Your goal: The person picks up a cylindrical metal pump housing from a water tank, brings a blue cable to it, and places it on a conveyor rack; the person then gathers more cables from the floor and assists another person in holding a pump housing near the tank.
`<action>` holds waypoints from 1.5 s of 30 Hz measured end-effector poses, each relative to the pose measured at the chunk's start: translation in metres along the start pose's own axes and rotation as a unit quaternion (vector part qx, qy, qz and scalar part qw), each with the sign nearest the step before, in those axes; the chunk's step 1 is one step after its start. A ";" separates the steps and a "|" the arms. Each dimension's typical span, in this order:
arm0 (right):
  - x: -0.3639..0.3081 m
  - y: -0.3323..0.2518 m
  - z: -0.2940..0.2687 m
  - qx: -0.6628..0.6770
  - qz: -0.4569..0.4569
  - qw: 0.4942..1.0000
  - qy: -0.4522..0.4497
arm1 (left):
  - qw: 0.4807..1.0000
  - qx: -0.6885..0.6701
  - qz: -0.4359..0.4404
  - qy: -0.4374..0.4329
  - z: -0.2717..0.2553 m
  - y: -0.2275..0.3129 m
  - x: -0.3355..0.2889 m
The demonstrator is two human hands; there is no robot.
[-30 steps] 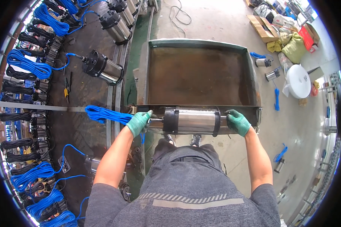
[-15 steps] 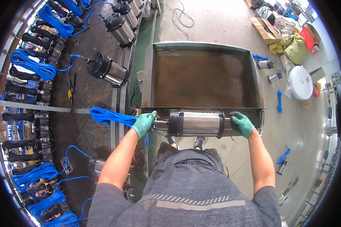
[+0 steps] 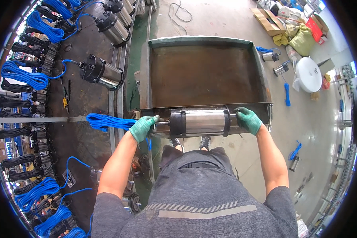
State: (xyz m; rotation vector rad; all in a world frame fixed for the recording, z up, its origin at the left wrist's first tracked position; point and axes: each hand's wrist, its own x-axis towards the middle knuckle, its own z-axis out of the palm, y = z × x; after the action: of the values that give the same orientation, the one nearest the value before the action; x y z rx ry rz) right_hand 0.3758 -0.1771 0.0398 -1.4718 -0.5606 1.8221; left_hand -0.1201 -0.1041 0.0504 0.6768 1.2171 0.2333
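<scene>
A submersible pump (image 3: pixel 204 121) with a steel body and black end caps lies level, just on my side of the near edge of a metal tank (image 3: pixel 261 71). My left hand (image 3: pixel 143 127), in a green glove, is closed round the narrow fitting at the pump's left end. At the opposite end, my gloved right hand (image 3: pixel 248 120) grips the part sticking out past the cap, its fingertips partly hidden. Beside my left hand, a coiled blue cable (image 3: pixel 110 122) stretches over the edge of the workbench (image 3: pixel 87 139).
More steel pumps (image 3: pixel 102 72) with blue cables stand on the bench at left, near yellow-handled pliers (image 3: pixel 66 102). Brownish liquid or a stained bottom shows inside the tank. On the floor at right are small pumps (image 3: pixel 281 69), a white drum (image 3: pixel 308 74) and sacks (image 3: pixel 303 41).
The whole view has shifted, so the surroundings appear slightly farther left and up. Both hands keep their hold on the pump, which stays by the tank's near edge.
</scene>
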 end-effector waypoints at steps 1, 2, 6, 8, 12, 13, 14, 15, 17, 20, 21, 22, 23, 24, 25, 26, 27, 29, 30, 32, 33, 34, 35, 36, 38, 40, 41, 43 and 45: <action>0.000 0.001 0.000 0.002 0.000 1.000 0.003 | 0.999 -0.039 -0.016 -0.007 0.003 0.002 -0.001; 0.000 0.002 -0.001 0.004 0.001 1.000 0.006 | 0.997 0.048 0.039 0.050 0.010 0.001 -0.003; -0.001 0.001 -0.002 -0.001 0.001 1.000 -0.006 | 0.793 0.378 0.443 0.179 0.016 -0.026 -0.018; 0.000 0.001 -0.002 0.000 0.001 1.000 0.001 | 0.724 0.463 0.479 0.179 0.014 -0.022 -0.021; -0.002 0.000 0.001 0.012 0.004 1.000 0.001 | 0.782 0.440 0.411 0.159 0.006 -0.017 -0.014; -0.002 -0.001 0.003 0.008 0.001 1.000 0.001 | 0.823 0.397 0.377 0.150 0.007 -0.013 -0.012; -0.002 -0.002 0.004 0.003 -0.001 1.000 0.001 | 0.833 0.383 0.355 0.184 0.008 -0.014 -0.001; -0.003 -0.003 0.004 -0.001 -0.003 1.000 0.002 | 0.911 0.289 0.243 0.163 0.010 -0.007 0.004; -0.002 0.000 0.003 -0.009 -0.018 1.000 0.000 | 0.991 0.082 0.002 0.107 0.014 0.007 0.005; -0.002 0.007 -0.005 -0.032 -0.049 0.998 -0.013 | 0.990 0.060 0.046 0.120 0.020 0.002 -0.002; -0.003 0.009 -0.007 -0.041 -0.060 0.997 -0.018 | 0.977 0.132 0.111 0.122 0.020 0.001 -0.010; -0.003 0.007 -0.005 -0.043 -0.047 0.998 -0.011 | 0.925 0.206 0.281 0.150 0.016 -0.016 -0.007; -0.004 0.003 -0.002 -0.045 -0.035 0.998 -0.004 | 0.838 0.272 0.441 0.171 0.012 -0.032 -0.003; -0.006 0.000 0.000 -0.046 -0.022 0.999 0.005 | 0.826 0.349 0.420 0.138 0.009 -0.025 -0.020; -0.007 -0.005 0.003 -0.026 0.003 1.000 0.014 | 0.803 0.397 0.424 0.135 0.000 -0.031 -0.014; -0.007 -0.011 0.005 -0.007 0.027 0.999 0.023 | 0.832 0.379 0.385 0.127 -0.001 -0.030 -0.014; -0.005 -0.016 0.006 0.010 0.051 0.998 0.031 | 0.859 0.359 0.345 0.121 -0.001 -0.026 -0.015; -0.001 -0.017 0.001 -0.057 0.038 0.998 0.011 | 0.906 0.293 0.276 0.130 -0.009 -0.029 -0.001; 0.000 -0.020 -0.003 -0.078 0.030 0.996 -0.013 | 0.983 0.070 0.104 0.133 0.005 -0.014 -0.005; -0.003 -0.024 -0.007 -0.116 0.018 0.991 -0.056 | 0.989 -0.109 0.035 0.098 -0.006 -0.012 0.003; -0.007 -0.029 -0.003 -0.132 0.005 0.989 -0.062 | 0.985 -0.135 -0.005 0.108 -0.011 -0.012 0.004; -0.009 -0.034 0.006 -0.148 -0.009 0.987 -0.069 | 0.979 -0.080 0.045 0.181 -0.014 -0.015 0.007; -0.012 -0.041 0.015 -0.163 -0.023 0.984 -0.075 | 0.963 -0.023 0.093 0.252 -0.016 -0.019 0.011; -0.018 -0.055 0.025 -0.293 0.012 0.954 -0.058 | 0.959 0.000 0.112 0.259 -0.022 -0.017 0.012; 0.000 -0.053 0.023 -0.571 0.026 0.817 -0.072 | 0.958 0.015 0.104 0.266 -0.027 -0.014 0.018; 0.016 -0.038 0.016 -0.769 -0.018 0.635 -0.074 | 0.947 0.038 0.099 0.304 -0.022 -0.011 0.023; 0.019 -0.032 0.011 -0.777 -0.039 0.626 -0.051 | 0.938 0.045 0.101 0.328 -0.019 -0.010 0.024; 0.012 -0.027 0.015 -0.793 -0.070 0.606 0.001 | 0.924 0.017 0.131 0.360 -0.016 -0.017 0.027; 0.010 -0.029 0.010 -0.674 -0.108 0.728 -0.056 | 0.921 -0.015 0.172 0.349 -0.021 -0.030 0.021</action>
State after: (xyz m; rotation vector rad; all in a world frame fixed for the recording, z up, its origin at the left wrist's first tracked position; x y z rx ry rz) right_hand 0.3729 -0.1501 0.0567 -1.9418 -2.3397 1.1802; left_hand -0.1375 -0.1097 0.0120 0.8100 1.7618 0.8400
